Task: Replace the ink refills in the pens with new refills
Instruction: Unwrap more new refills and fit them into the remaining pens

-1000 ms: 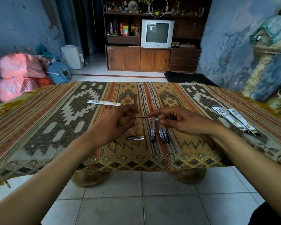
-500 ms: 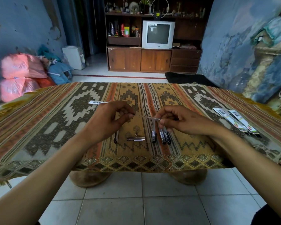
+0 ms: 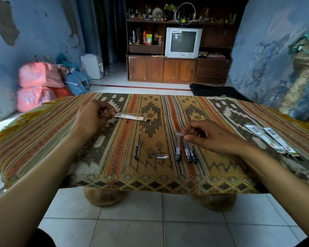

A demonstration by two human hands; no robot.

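Observation:
My left hand (image 3: 94, 115) pinches the near end of a white refill packet (image 3: 132, 117) lying on the patterned cloth at the back left. My right hand (image 3: 206, 135) holds a thin clear refill (image 3: 180, 134) by its end, just above three black pens (image 3: 185, 152) lying side by side. A lone black pen barrel (image 3: 137, 147) lies left of centre. A short pen part (image 3: 158, 156) lies crosswise between it and the three pens.
Two more refill packets (image 3: 273, 140) lie on the table's right side. The cloth-covered table (image 3: 221, 182) ends just before my forearms, with tiled floor below. A TV cabinet (image 3: 178, 70) stands far behind; pink bags (image 3: 37, 82) sit at the left wall.
My left hand let go of the pen barrel, now lying on the cloth, and moved back left to the white packet. My right hand keeps the refill and shifted slightly right.

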